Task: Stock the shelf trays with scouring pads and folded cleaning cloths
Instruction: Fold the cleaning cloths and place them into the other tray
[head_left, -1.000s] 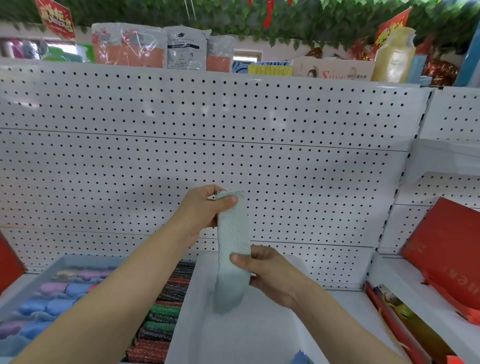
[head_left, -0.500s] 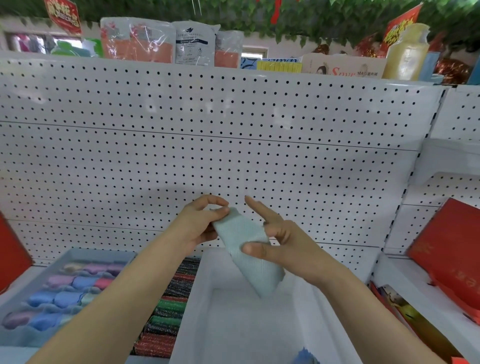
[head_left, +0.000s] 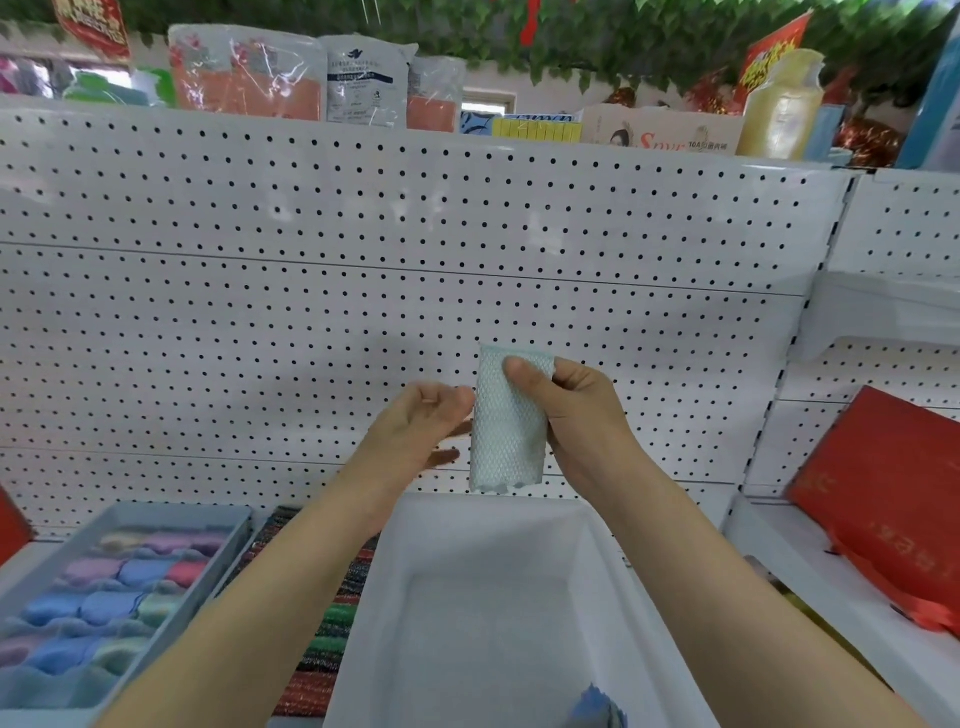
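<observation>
A pale green folded cleaning cloth (head_left: 506, 431) hangs upright in front of the pegboard, above the far end of a white tray (head_left: 483, 525). My right hand (head_left: 582, 421) grips it, thumb across its front near the top. My left hand (head_left: 421, 426) is just left of the cloth with fingers loosely curled; its fingertips are at the cloth's left edge, blurred. A blue cloth corner (head_left: 597, 701) shows at the tray's near end.
A grey tray (head_left: 223, 540) of pastel cloths sits at the left. A row of glittery scouring pads (head_left: 332, 634) lies between the two trays. Red boxes (head_left: 883, 499) lean on the shelf at right. White pegboard (head_left: 363, 270) forms the back wall.
The cloth went from hanging long between both hands to folded shorter. My right hand rose and now holds it alone at the top; my left hand has let go and drawn slightly left.
</observation>
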